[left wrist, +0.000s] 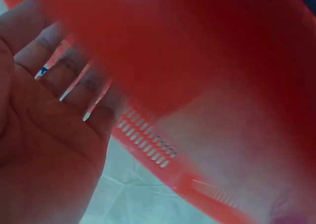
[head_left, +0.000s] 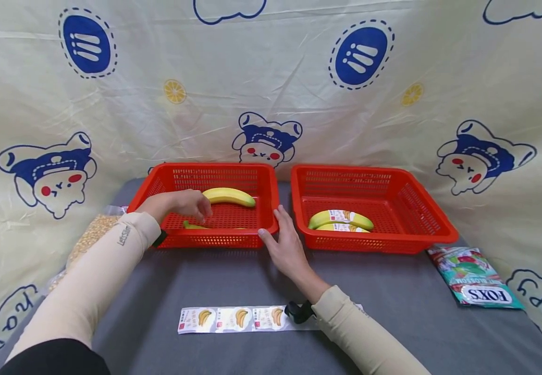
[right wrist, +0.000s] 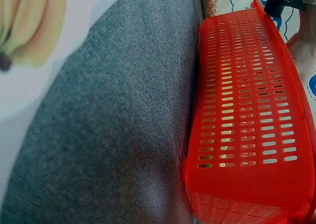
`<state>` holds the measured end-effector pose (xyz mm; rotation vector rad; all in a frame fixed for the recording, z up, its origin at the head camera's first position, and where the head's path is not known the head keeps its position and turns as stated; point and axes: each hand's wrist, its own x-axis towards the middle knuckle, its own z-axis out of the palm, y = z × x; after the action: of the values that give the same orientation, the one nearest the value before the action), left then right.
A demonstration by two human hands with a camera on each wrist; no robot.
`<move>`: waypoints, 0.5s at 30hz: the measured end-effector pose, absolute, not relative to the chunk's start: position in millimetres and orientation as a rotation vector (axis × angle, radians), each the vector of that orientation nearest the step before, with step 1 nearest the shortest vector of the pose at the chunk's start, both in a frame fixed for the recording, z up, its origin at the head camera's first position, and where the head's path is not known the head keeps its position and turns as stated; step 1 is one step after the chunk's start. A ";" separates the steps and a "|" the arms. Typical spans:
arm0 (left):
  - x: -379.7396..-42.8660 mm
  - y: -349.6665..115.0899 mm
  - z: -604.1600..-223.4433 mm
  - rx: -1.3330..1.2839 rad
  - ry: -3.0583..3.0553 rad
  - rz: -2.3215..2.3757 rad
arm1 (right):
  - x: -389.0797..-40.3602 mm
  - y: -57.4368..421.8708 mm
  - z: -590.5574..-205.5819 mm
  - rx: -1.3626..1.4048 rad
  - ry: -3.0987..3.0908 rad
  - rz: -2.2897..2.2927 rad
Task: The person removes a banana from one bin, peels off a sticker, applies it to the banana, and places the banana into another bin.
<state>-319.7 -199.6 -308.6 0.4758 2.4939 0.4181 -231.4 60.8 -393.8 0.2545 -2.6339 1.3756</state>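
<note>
relaxed, slightly spread and empty, the left hand (head_left: pixel 184 204) hangs over the left red basket (head_left: pixel 210 240); the right hand (head_left: pixel 287 250) touches its near corner. inside, one banana (head_left: pixel 231 196) lies just beside the left hand, a second banana (head_left: pixel 190 225) mostly hidden. steadying the basket and pinching gently should work best.

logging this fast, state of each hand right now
Left hand: open, holding nothing.
Right hand: open, touching the left rectangular red plastic basket.

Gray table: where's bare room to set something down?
Free: gray table between right basket, Fox's bag and right sleeve; also the right basket's floor, right of the labelled bananas. Crowded: left basket, with bananas and left hand; the gap between baskets, at the right hand.
</note>
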 end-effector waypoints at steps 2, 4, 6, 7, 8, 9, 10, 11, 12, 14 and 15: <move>-318.4 -203.3 -313.1 0.464 2.463 0.426 | -230.9 60.8 -393.5 0.259 -2.635 1.376; -318.1 -207.6 -317.7 0.447 2.432 0.450 | -230.5 60.9 -393.8 0.259 -2.631 1.373; -318.8 -213.0 -322.9 0.444 2.401 0.476 | -230.2 61.0 -393.7 0.250 -2.630 1.375; -318.9 -215.7 -325.4 0.448 2.389 0.481 | -230.2 61.0 -393.9 0.250 -2.628 1.374; -319.3 -218.5 -328.0 0.458 2.379 0.485 | -230.0 61.0 -393.8 0.250 -2.626 1.371; -319.7 -221.3 -330.7 0.462 2.367 0.494 | -230.1 60.9 -393.9 0.255 -2.622 1.366; -319.8 -223.6 -333.0 0.468 2.354 0.502 | -230.1 60.9 -394.0 0.259 -2.621 1.361; -319.9 -226.0 -335.3 0.463 2.340 0.514 | -230.1 60.9 -393.9 0.260 -2.619 1.359; -320.0 -227.9 -337.2 0.453 2.327 0.524 | -230.2 60.8 -393.9 0.263 -2.619 1.354; -319.9 -230.8 -340.3 0.438 2.303 0.544 | -230.4 60.6 -394.0 0.261 -2.621 1.348; -320.0 -231.6 -341.4 0.430 2.293 0.555 | -230.6 60.6 -393.9 0.258 -2.622 1.347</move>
<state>-320.0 -231.6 -341.4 0.4300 2.2926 0.5546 -230.6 60.6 -393.9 0.2576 -2.6219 1.3469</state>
